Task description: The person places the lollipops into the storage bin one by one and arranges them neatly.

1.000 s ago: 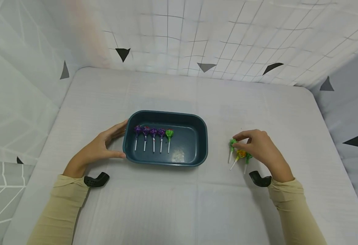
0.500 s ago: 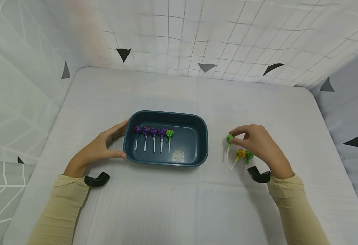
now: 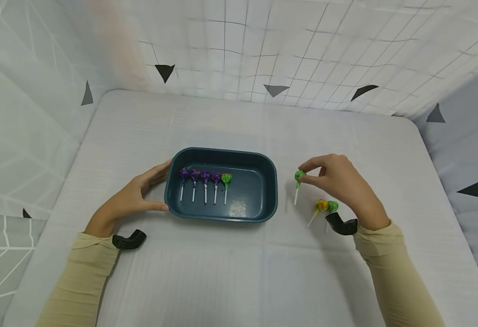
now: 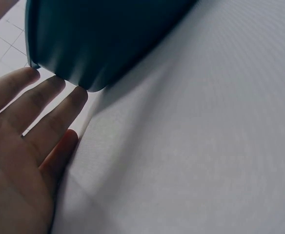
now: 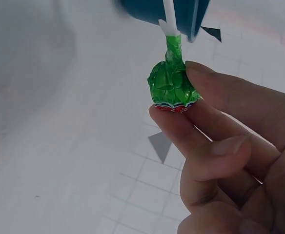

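Fingers (image 5: 218, 90) pinching green lollipop (image 5: 171, 84), now nearer tray (image 3: 247, 186)

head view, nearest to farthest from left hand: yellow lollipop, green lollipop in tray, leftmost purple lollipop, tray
1. tray, touching the left hand
2. leftmost purple lollipop, tray's left end
3. green lollipop, right end of the row
4. yellow lollipop, right of the tray

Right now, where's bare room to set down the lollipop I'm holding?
Inside the tray, right of the row of five lollipops, up to the right wall. Also the table in front of the tray, between your sleeves. Crowded: the tray's left part, and near your right hand, where a yellow lollipop and a green lollipop lie.
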